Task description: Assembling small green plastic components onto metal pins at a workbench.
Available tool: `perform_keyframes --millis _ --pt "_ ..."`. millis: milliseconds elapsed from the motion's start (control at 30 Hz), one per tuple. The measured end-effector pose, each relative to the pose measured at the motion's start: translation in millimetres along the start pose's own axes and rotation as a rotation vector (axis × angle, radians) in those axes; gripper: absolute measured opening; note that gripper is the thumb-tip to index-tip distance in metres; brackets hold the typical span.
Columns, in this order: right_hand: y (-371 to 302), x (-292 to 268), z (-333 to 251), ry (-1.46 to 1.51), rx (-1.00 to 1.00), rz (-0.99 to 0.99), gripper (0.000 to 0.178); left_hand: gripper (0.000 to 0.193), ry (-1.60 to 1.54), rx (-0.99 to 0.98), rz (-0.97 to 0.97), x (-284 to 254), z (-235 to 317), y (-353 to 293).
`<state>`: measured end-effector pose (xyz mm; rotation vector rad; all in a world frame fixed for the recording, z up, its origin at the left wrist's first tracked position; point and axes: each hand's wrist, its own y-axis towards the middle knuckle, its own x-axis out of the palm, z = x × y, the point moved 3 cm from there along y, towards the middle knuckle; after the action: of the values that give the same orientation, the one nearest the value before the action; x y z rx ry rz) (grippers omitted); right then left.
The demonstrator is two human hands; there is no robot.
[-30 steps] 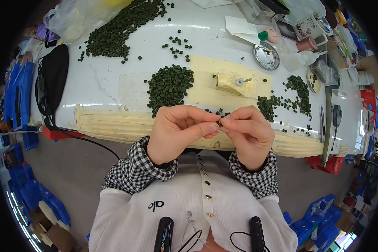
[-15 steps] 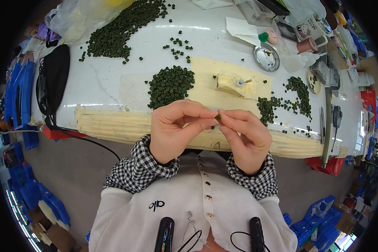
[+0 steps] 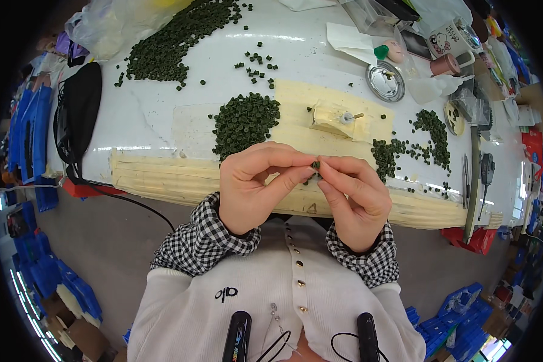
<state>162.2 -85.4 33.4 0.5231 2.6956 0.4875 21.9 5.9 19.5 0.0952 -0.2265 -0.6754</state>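
Note:
My left hand (image 3: 253, 184) and my right hand (image 3: 355, 196) meet just above the near edge of the white table (image 3: 157, 114), fingertips pressed together. Between them they pinch one small dark green round piece (image 3: 315, 164). Right beyond the hands lies a heap of the same green pieces (image 3: 245, 120). A cream block jig with a metal pin (image 3: 339, 118) stands on the cream taped strip (image 3: 163, 175) behind my right hand.
More green pieces lie in a big pile at the back left (image 3: 169, 42) and scattered at the right (image 3: 428, 136). A black bag (image 3: 78, 114) hangs over the left edge. A round metal tin (image 3: 385, 81), a mug (image 3: 451, 37) and hand tools (image 3: 482, 175) crowd the right side.
Both hands have stayed together at the table edge; the fingers have shifted slightly around the small green piece.

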Motion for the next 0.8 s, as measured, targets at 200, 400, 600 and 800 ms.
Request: perform_keyframes --millis 200,400,600,800 --pt "2 -7 2 0.022 0.01 -0.097 0.029 0.017 0.023 -0.028 -0.052 -1 -1 1" --pt "6 -10 3 -0.021 -0.015 -0.12 0.03 0.016 0.043 -0.067 -0.057 0 -3 5" --pt "6 -10 6 -0.039 -0.01 -0.077 0.03 0.016 -0.01 -0.072 -0.064 2 -4 8" --pt "12 -16 9 -0.068 0.025 0.007 0.029 0.017 -0.039 -0.031 -0.026 0 -8 12"
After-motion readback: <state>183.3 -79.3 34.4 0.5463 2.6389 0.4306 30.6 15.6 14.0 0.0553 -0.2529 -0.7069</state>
